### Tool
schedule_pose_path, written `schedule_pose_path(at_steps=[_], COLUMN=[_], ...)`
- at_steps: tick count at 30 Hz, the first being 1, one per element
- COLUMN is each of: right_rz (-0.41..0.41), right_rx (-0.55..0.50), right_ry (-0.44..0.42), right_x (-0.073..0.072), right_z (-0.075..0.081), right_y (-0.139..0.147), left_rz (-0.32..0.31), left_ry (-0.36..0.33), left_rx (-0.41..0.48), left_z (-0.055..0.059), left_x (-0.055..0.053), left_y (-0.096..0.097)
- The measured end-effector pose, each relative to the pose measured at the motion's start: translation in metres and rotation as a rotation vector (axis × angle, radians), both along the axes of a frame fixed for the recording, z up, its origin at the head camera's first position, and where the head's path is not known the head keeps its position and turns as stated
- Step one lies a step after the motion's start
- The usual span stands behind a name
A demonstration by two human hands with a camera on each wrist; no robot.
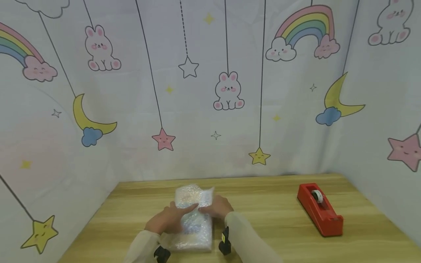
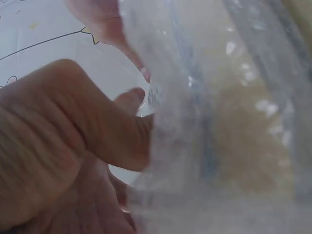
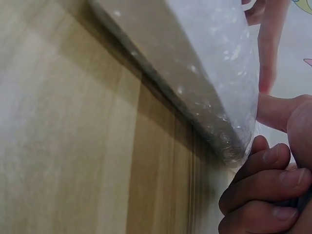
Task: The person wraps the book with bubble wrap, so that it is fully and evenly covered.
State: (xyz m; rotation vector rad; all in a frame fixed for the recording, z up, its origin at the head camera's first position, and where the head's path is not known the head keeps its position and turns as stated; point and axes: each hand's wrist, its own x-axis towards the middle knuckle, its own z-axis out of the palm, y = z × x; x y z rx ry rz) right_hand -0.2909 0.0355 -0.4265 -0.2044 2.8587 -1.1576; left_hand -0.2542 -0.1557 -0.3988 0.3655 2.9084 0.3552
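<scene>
A flat parcel in clear bubble wrap [image 1: 196,239] lies on the table in the head view, upright edge toward the back. My left hand [image 1: 169,219] grips its left side, thumb across the top face. In the left wrist view the wrap [image 2: 219,122] fills the right half, and the left thumb [image 2: 117,131] meets its edge. On the opposite side my right hand [image 1: 219,207] pinches the wrap near the far right corner, thumb toward the left one. The right wrist view shows its curled fingers [image 3: 263,195] at the corner of the wrap [image 3: 214,58]. What lies inside is blurred.
A red tape dispenser [image 1: 320,210] with a roll of tape stands at the right of the wooden table [image 1: 263,204]. Behind and beside the table hangs a white cloth [image 1: 197,153] printed with rabbits, stars, moons and rainbows.
</scene>
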Motion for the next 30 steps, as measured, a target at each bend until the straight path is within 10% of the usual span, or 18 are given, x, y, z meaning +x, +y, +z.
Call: schedule_pose_path(at_steps=[9, 22, 30], right_rz=[-0.011, -0.021, -0.037], right_rx=[-0.003, 0.037, 0.03], right_ry=[0.013, 0.087, 0.085], right_x=[0.0, 0.003, -0.001], right_z=[-0.01, -0.014, -0.021], right_y=[-0.001, -0.002, -0.004], left_rz=[0.1, 0.04, 0.037], left_ry=[-0.102, -0.092, -0.206], left_rx=[-0.018, 0.054, 0.217], left_z=[0.002, -0.007, -0.01], left_x=[-0.009, -0.023, -0.029], left_y=[0.002, -0.007, -0.018])
